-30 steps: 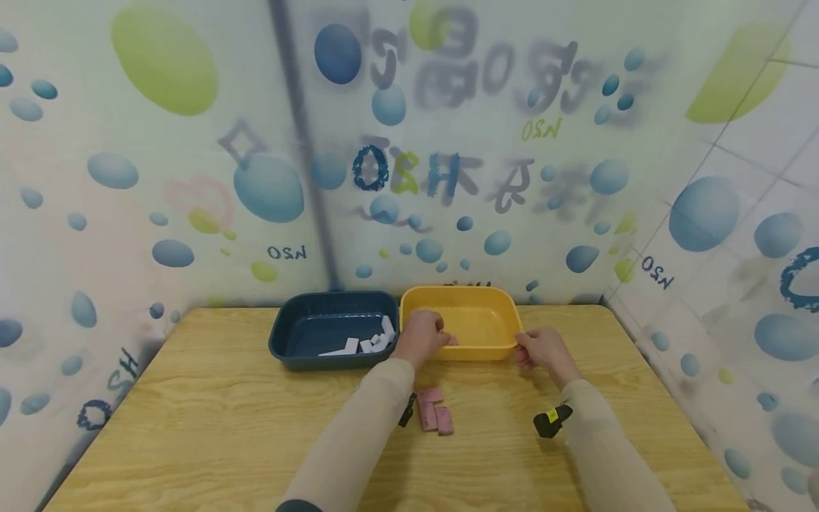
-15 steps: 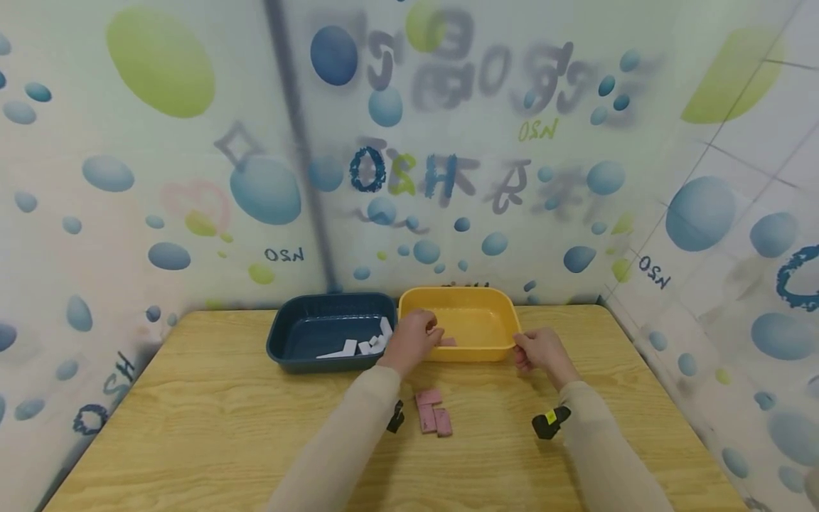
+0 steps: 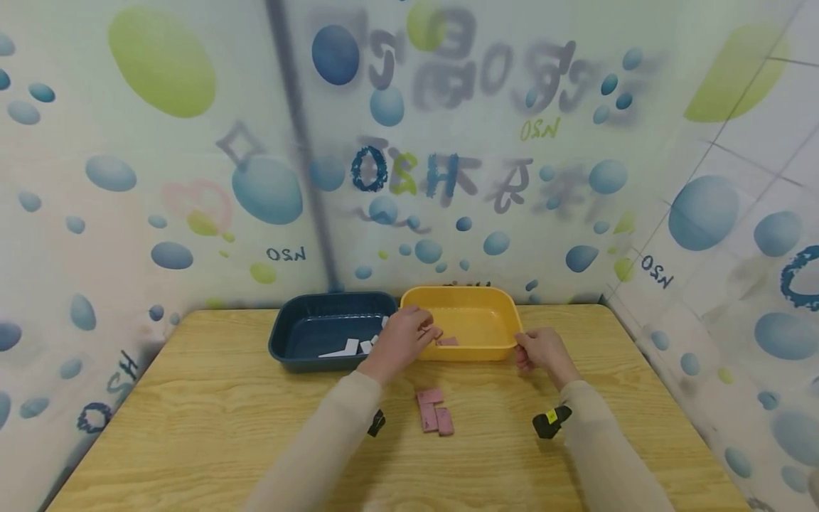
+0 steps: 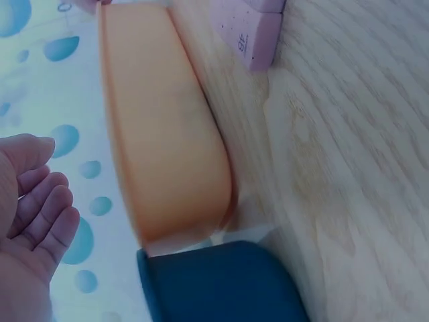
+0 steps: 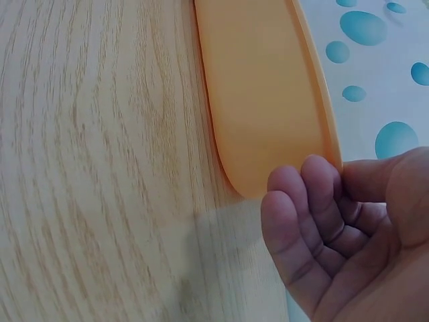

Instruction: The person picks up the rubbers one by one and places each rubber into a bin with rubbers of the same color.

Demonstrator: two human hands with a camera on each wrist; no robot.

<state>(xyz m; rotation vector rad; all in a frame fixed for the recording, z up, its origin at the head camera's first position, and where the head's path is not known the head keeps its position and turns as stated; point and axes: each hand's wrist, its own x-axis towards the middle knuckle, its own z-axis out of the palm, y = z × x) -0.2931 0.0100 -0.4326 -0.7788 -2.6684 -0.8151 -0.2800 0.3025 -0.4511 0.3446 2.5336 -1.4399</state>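
In the head view my left hand (image 3: 399,341) is over the left end of the yellow tray (image 3: 476,353), fingers loosely bent. The left wrist view shows that hand (image 4: 33,221) holding nothing. A pink eraser (image 3: 448,342) lies inside the tray near its front wall. My right hand (image 3: 544,353) pinches the tray's front right rim between thumb and fingers, as the right wrist view also shows. Several pink erasers (image 3: 428,417) lie grouped on the table in front of the tray; one eraser (image 4: 251,40) bears a "4B" print.
A dark blue tray (image 3: 301,364) stands against the yellow one's left side, with several white blocks (image 3: 352,346) inside, partly hidden by my left hand. Both trays sit at the back of the wooden table (image 3: 211,412), near a patterned wall hanging (image 3: 397,242).
My left hand has let go of a pink eraser in the yellow tray and drawn back to the left, its fingers loosening. My right hand stays on the rim.
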